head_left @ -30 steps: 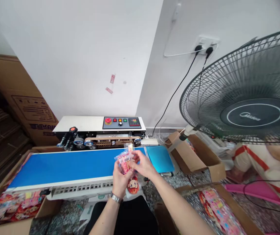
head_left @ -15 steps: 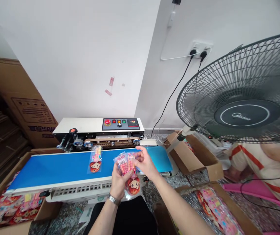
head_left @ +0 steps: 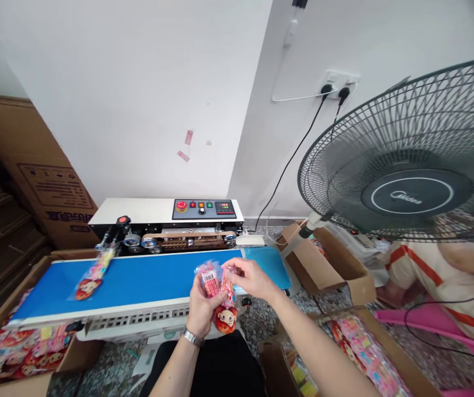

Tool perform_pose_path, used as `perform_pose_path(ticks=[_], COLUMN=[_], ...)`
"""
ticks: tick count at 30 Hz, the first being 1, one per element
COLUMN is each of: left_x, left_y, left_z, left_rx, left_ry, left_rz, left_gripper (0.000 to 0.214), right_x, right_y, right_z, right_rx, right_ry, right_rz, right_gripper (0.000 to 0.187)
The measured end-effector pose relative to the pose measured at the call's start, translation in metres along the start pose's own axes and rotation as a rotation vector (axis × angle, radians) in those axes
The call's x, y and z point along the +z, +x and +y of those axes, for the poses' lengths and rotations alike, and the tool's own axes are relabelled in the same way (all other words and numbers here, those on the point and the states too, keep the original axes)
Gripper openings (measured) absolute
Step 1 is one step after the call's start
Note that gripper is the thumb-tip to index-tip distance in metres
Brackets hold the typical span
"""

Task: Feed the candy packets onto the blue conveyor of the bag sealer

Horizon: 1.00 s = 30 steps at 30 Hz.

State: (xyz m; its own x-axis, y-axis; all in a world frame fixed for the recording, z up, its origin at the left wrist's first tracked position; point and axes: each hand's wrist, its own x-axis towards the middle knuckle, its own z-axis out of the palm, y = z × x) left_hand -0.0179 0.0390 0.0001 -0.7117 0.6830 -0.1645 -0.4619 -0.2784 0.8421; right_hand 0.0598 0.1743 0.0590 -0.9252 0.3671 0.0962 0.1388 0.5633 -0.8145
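Observation:
My left hand [head_left: 202,310] grips clear plastic packets over the front edge of the blue conveyor belt [head_left: 149,278]. One packet [head_left: 209,280] shows a barcode label and pink-striped contents. Beside it, another packet [head_left: 227,292] hangs with a red-haired cartoon face at its lower end. The fingers of my right hand [head_left: 254,278] are closed on the top of this second packet. Farther left, a similar packet [head_left: 91,281] lies slanted on the belt, its upper end by the rollers of the sealing machine [head_left: 137,212].
A box of packets [head_left: 25,353] stands under the belt's left end. More packets fill a box [head_left: 404,353] at lower right. A large fan [head_left: 410,193] stands at right, near an open carton [head_left: 344,264] and a seated person's leg [head_left: 422,275].
The packet on the belt has travelled left and now lies slanted past the rollers. My right fingers have come down from above onto the top of the second packet.

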Motion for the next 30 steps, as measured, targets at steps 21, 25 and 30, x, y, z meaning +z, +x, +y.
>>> perform_pose_path(ticks=[21,25,30], left_x=[0.001,-0.002,-0.004], left_y=[0.005,0.006,0.007], left_z=[-0.007,-0.007,-0.006], left_rx=[-0.043,-0.072,-0.14], left_ry=[-0.102,-0.114,-0.156], left_rz=[0.081,0.171,0.127], left_gripper=[0.046,0.04,0.041], right_x=[0.058,0.029,-0.009], right_y=[-0.012,0.004,0.028], right_z=[0.028,0.057,0.104], right_rx=[0.247,0.294,0.529], right_ry=[0.549,0.517,0.017], right_rz=[0.364,0.476,0.568], right_gripper=[0.027,0.037,0.039])
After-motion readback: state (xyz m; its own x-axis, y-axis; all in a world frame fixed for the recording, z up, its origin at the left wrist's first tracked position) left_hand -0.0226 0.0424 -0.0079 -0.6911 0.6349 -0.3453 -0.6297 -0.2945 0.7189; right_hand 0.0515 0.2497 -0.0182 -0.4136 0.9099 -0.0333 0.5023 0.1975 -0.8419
